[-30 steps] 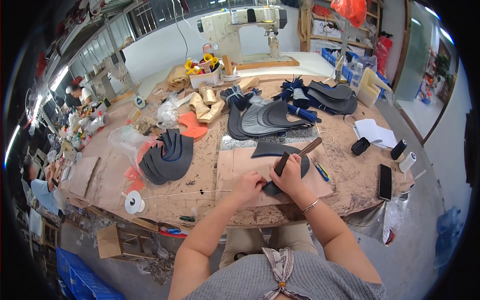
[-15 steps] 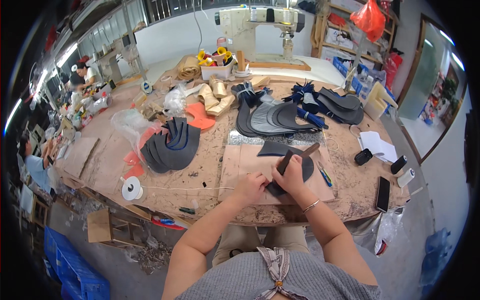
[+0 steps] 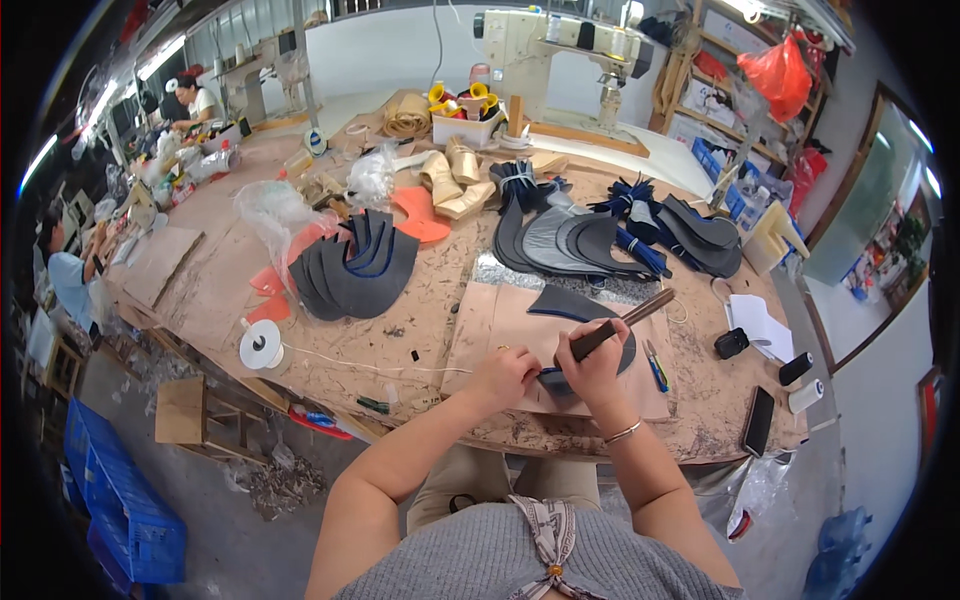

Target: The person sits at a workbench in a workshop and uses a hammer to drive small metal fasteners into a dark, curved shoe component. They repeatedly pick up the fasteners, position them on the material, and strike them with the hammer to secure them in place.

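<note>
Workshop surface (image 3: 420,320), scarred: near its front edge the right hand (image 3: 597,368) is clamped on a dark-handled tool (image 3: 620,325) over a dark leather piece (image 3: 585,310), left hand (image 3: 503,378) pinching that piece's edge.

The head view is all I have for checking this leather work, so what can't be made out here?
- Tool tip: hidden under the right hand.
- Dark leather piece: near edge covered by both hands.
- Left hand fingertips: curled under, grip unclear.
- Phone screen: too small to read.
</note>
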Demonstrator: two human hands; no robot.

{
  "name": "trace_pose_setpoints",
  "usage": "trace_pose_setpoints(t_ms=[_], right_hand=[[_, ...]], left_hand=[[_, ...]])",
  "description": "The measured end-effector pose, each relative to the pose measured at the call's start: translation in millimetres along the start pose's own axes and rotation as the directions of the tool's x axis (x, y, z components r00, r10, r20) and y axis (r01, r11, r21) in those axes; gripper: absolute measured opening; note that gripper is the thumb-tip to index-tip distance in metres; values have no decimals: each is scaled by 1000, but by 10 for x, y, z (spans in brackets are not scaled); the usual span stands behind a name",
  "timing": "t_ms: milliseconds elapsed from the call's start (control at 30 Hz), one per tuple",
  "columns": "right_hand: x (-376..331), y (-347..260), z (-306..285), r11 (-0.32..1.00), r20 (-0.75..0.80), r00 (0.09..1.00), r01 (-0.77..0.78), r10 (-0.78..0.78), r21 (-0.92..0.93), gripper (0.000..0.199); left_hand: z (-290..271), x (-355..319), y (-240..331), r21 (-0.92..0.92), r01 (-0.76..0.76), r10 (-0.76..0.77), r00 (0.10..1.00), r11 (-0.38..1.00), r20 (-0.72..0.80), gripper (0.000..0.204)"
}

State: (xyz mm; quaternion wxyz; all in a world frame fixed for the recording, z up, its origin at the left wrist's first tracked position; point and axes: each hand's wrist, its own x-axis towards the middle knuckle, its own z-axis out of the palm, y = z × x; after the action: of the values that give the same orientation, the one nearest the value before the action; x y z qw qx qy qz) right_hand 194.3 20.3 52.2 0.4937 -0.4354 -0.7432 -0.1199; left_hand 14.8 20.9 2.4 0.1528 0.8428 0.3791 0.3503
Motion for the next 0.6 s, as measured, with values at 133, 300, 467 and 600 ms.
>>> trace_pose_setpoints(t_ms=[133,300,467,600], right_hand=[[-66,11,106,995,58,996,-76,72,67,17],[46,-140,8,998,-53,998,-35,37,45,16],[-56,-40,137,991,83,993,-90,82,95,17],[19,-154,148,1000,1,1000,-22,22,9,16]], left_hand=[[-14,-33,-55,8,-83,83,996,997,-31,5],[3,-54,-37,57,-31,35,996,998,-78,6],[-81,-123,-25,-18,-16,15,997,1000,-75,5],[-86,-86,-13,-12,6,-7,996,1000,-89,5]])
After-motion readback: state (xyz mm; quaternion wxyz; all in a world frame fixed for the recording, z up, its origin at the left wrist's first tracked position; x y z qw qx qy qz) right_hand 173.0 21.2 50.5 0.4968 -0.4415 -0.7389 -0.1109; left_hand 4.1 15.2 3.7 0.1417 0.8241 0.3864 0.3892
